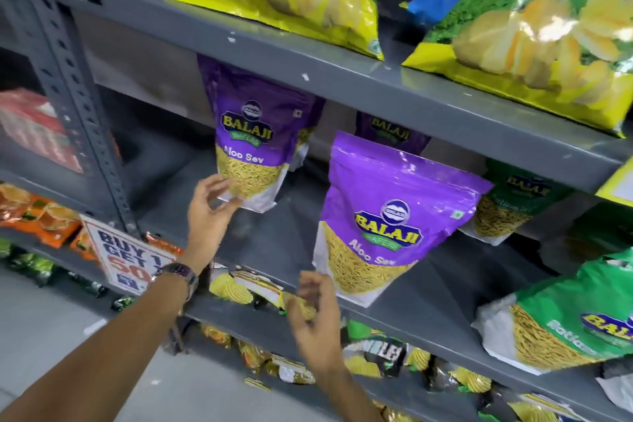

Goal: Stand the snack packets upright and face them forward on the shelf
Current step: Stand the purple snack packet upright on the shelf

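- Standing upright near the left end of the grey middle shelf (428,288), a purple Aloo Sev packet (253,144) faces forward, set back from the front edge.
- Left hand (210,212) reaches up to its lower left corner; the fingers (222,183) are spread and curled, their tips touching or just beside the packet's bottom, not clamped on it.
- Second purple Aloo Sev packet (387,219) stands nearer the front edge, upright with a slight tilt, label forward.
- Right hand (313,315) hovers at the shelf's front edge, just below and left of that packet's lower left corner, fingers loosely apart, holding nothing; it is blurred.
- Green packets (561,319) stand toward the shelf's right end.
- Wristwatch (176,276) sits on the left wrist.
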